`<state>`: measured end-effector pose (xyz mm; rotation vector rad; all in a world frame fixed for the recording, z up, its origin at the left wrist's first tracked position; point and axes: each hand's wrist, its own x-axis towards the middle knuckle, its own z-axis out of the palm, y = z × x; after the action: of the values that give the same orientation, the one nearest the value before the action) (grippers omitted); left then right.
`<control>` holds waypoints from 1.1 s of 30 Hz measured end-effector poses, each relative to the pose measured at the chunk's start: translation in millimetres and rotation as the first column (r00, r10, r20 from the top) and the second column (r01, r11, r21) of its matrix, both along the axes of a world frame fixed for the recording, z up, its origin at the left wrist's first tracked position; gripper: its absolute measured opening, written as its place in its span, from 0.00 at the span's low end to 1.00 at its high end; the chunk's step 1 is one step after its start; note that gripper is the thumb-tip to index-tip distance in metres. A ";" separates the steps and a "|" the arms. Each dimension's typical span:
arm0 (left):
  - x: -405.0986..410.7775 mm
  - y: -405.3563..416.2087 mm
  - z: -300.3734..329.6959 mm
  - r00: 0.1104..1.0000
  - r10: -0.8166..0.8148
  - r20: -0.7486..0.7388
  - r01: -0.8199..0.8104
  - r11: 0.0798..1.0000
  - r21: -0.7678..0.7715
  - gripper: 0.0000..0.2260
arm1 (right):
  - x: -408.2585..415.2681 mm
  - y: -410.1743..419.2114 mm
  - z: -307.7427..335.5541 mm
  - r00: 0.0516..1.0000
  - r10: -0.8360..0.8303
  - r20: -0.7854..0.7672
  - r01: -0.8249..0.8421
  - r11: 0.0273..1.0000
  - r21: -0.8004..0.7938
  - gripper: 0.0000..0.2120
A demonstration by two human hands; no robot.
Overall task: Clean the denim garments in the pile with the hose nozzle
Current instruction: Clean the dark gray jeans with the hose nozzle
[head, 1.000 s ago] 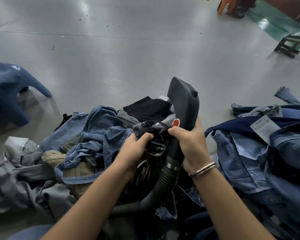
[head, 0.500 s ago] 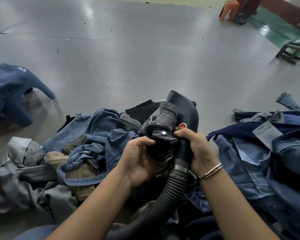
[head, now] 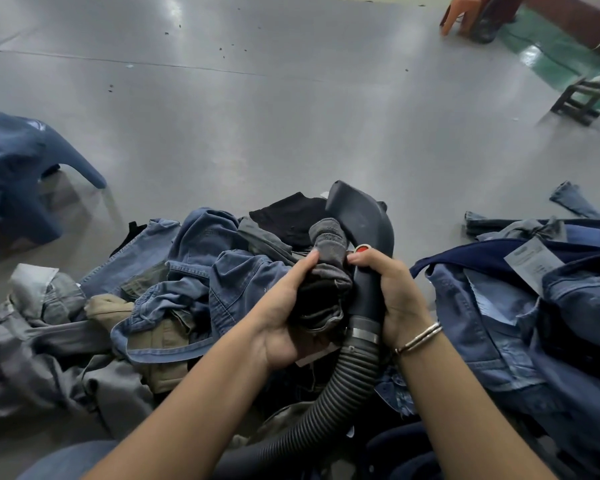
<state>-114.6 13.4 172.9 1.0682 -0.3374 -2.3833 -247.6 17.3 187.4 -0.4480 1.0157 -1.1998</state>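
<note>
— Denim, grey and bunched: the left hand point(head: 284, 317) clasps the soft grey denim garment point(head: 326, 271) just left of the black plastic hose nozzle point(head: 364, 223).
— And the right hand point(head: 392, 292) grips that nozzle's neck; limp cloth probably handles best by its thick cuff.

you have bare grey floor point(head: 291, 133) ahead; denim piles point(head: 194, 271) and point(head: 534, 306) crowd both sides, blue stool point(head: 18, 174) far left.

A black hose nozzle point(head: 362, 230) is standing upright on its ribbed hose point(head: 329, 407), with a bunched grey denim garment point(head: 326, 271) pressing against its left side, above the denim pile point(head: 194, 282).
</note>
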 end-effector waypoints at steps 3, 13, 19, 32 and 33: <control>5.6 3.1 -1.7 0.997 0.040 -0.069 -0.040 0.999 0.001 0.23 | -0.3 -6.6 -9.2 0.996 -0.025 -0.090 0.024 1.000 -0.012 0.09; 35.2 -23.8 -10.4 0.850 0.515 0.110 -0.497 0.854 -0.157 0.08 | -22.4 19.5 6.5 0.937 -0.007 -0.349 -0.051 0.986 -0.158 0.24; 34.6 -29.8 -8.4 0.741 0.641 0.200 -0.621 0.767 -0.161 0.23 | 8.9 55.1 9.3 0.813 0.256 -0.523 -0.392 0.905 -0.167 0.18; 29.9 -34.8 -13.7 0.739 0.653 0.166 -0.637 0.758 -0.141 0.25 | 0.8 34.8 14.2 0.855 0.174 -0.489 -0.258 0.960 -0.110 0.25; 31.2 -35.7 -13.4 0.737 0.654 0.170 -0.639 0.757 -0.138 0.23 | 2.0 39.9 13.9 0.838 0.231 -0.494 -0.315 0.944 -0.093 0.25</control>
<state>-83.5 -22.3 159.5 1.1688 -0.0859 -1.6247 -245.6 57.2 201.3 -1.0327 1.2201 -0.9330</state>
